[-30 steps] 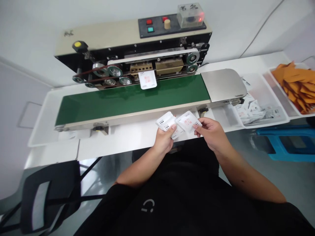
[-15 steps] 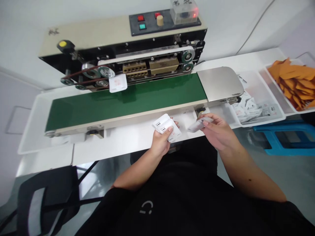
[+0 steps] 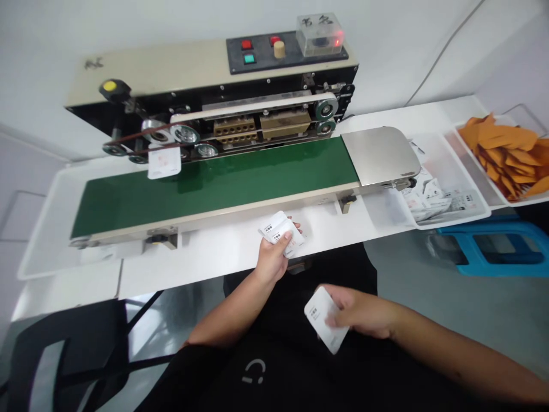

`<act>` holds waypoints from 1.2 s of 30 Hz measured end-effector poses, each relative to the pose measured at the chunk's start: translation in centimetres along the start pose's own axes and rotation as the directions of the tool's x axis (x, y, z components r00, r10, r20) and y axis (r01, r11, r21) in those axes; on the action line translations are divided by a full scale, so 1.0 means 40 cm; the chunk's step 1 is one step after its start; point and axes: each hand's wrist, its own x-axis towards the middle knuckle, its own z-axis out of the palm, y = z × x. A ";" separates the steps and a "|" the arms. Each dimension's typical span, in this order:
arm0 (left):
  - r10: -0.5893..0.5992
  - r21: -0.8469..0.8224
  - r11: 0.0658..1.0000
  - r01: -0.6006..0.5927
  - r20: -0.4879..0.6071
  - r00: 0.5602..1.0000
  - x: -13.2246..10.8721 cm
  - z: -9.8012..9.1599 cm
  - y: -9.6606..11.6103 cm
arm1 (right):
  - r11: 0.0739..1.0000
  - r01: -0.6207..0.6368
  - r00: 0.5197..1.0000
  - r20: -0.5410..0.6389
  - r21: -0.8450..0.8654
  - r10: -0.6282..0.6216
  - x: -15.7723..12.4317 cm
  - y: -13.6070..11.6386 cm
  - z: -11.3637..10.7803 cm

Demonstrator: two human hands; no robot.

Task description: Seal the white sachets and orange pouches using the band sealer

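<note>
White printed sachets (image 3: 274, 224), overlapping like a small fan, are gripped by my left hand (image 3: 274, 254) in front of the table edge, with the thumb pressed on top. Lower and to the right, my right hand (image 3: 364, 312) pinches another white sachet (image 3: 323, 320) between thumb and fingers, over my dark clothing. On the band sealing machine (image 3: 171, 74), one sachet (image 3: 165, 163) hangs by its upper edge at the left rollers, above the green conveyor belt (image 3: 240, 183).
At the right, a white bin (image 3: 484, 212) holds several white sachets, beside a second bin of orange packets (image 3: 506, 149). A blue stool (image 3: 493, 246) stands below them. A black chair (image 3: 64, 349) is at lower left. A white tray (image 3: 34, 240) extends under the belt's left end.
My right hand has moved down and toward me with its sachet. The sachet in the machine has travelled left along the rollers. My left hand keeps its sachets in nearly the same place.
</note>
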 end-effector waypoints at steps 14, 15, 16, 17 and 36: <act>0.009 0.009 1.000 -0.009 -0.008 1.000 0.010 0.004 0.009 | 0.731 0.489 0.515 -0.519 -0.475 -0.682 -0.134 -0.476 -0.119; 0.008 0.009 1.000 -0.008 -0.013 1.000 0.011 0.003 0.009 | 0.724 0.507 0.487 -0.538 -0.467 -0.688 -0.129 -0.518 -0.120; 0.010 0.008 1.000 -0.010 -0.017 1.000 0.012 0.002 0.009 | 0.726 0.518 0.477 -0.553 -0.451 -0.684 -0.121 -0.554 -0.120; 0.013 0.008 1.000 -0.013 -0.020 1.000 0.014 0.000 0.009 | 0.733 0.523 0.478 -0.563 -0.434 -0.674 -0.111 -0.586 -0.121; 0.006 -0.007 1.000 -0.007 -0.058 0.998 0.034 -0.027 0.021 | 0.718 0.529 0.498 -0.519 -0.453 -0.695 0.044 -0.749 -0.139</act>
